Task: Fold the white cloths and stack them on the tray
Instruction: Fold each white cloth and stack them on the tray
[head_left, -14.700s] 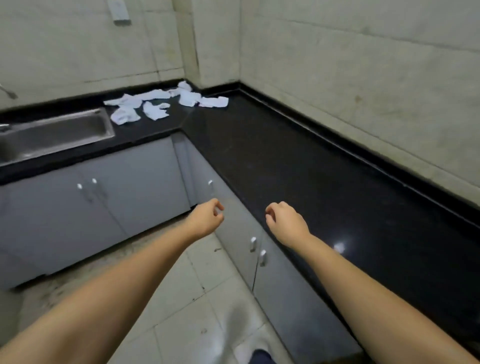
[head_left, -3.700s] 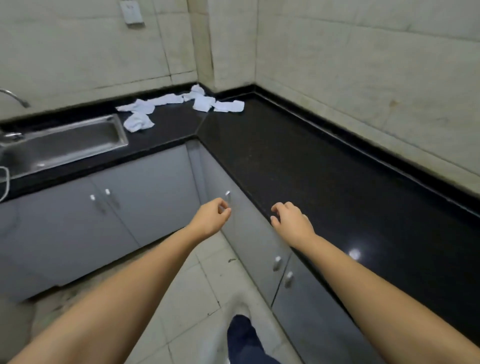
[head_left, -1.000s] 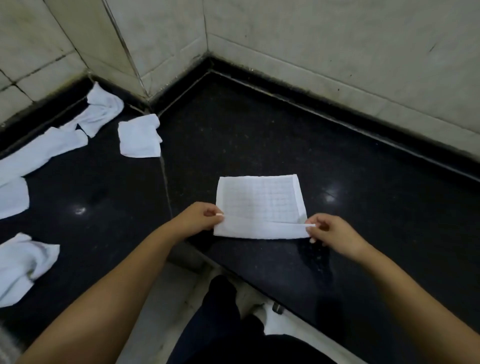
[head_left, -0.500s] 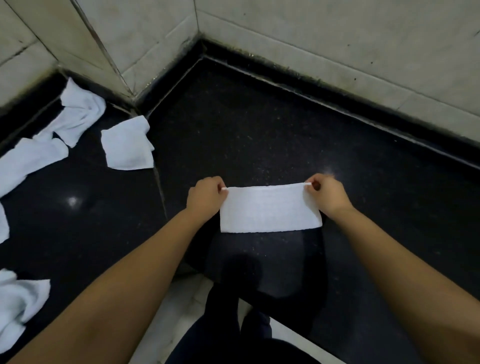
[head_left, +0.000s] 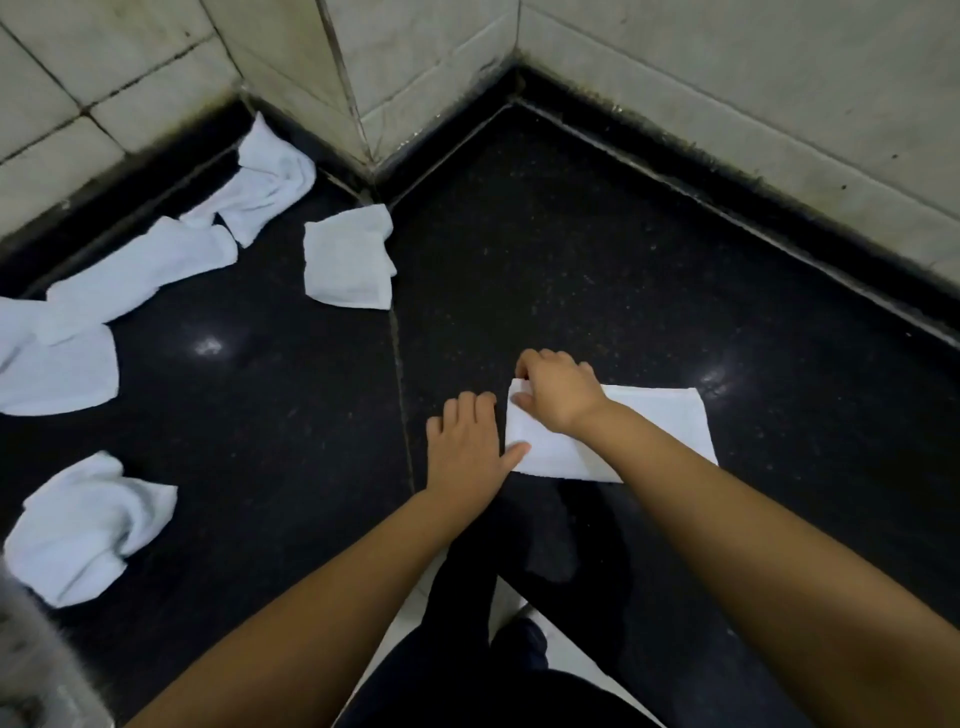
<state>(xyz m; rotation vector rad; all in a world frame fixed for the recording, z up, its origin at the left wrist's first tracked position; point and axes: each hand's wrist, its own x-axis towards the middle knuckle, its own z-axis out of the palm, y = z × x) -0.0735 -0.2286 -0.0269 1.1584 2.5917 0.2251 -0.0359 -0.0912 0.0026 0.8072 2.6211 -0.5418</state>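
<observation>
A white cloth (head_left: 654, 428), folded into a flat strip, lies on the black counter (head_left: 571, 260) close to its front edge. My right hand (head_left: 558, 397) reaches across to the strip's left end, fingers curled on the far left corner, and my forearm covers part of the cloth. My left hand (head_left: 465, 449) lies flat on the counter just left of the cloth, fingers straight, its thumb touching the left edge. Several other white cloths lie loose to the left: a roughly folded one (head_left: 348, 260), a crumpled one in the corner (head_left: 267, 179) and another crumpled one (head_left: 85, 525). No tray is in view.
Tiled walls (head_left: 727, 78) close the counter at the back and right. A long cloth (head_left: 140, 270) and a flat cloth (head_left: 57, 371) lie at the far left. A metal sink rim (head_left: 31, 665) shows at the bottom left. The counter's inner corner edge runs below my hands.
Half a second ago each hand pinched a far corner of the strip. My left hand has since let go and lies flat beside it; my right hand has crossed to the left end.
</observation>
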